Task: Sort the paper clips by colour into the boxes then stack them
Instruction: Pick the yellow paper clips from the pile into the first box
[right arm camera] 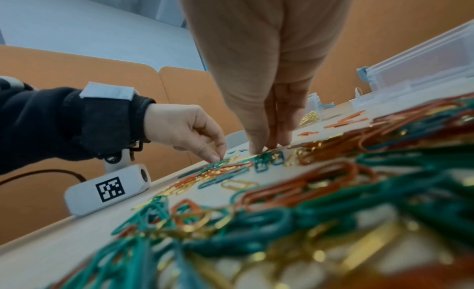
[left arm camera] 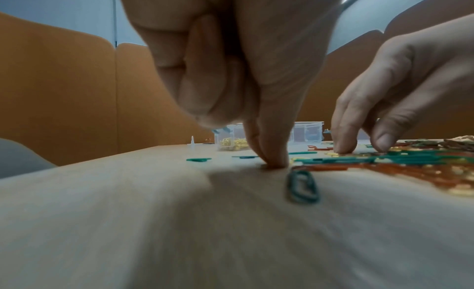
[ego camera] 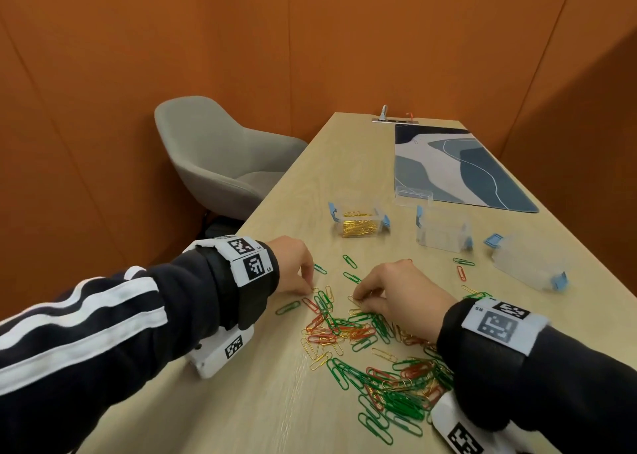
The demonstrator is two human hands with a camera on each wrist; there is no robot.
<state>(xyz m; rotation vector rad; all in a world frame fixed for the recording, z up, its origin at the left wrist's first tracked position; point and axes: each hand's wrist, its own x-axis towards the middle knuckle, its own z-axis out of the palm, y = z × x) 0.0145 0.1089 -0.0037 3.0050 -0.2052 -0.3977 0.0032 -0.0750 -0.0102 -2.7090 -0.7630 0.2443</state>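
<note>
A mixed pile of green, red and gold paper clips (ego camera: 375, 350) covers the near table. My left hand (ego camera: 308, 286) pinches a small gold clip (ego camera: 314, 290) against the table at the pile's far left edge, thumb and forefinger tips (left arm camera: 271, 161) together. My right hand (ego camera: 358, 298) pinches another gold clip (ego camera: 354, 302) just to the right, its forefinger (left arm camera: 342, 147) and thumb tips a little apart on the wood. Behind stand a clear box of gold clips (ego camera: 358, 224), an empty clear box (ego camera: 443, 234) and a third box lying on its side (ego camera: 527, 264).
A clear lid (ego camera: 413, 195) lies at the near edge of a blue patterned mat (ego camera: 458, 167). Stray green and red clips (ego camera: 462, 267) lie between hands and boxes. A grey chair (ego camera: 220, 160) stands left of the table. The table's left edge runs close by my left wrist.
</note>
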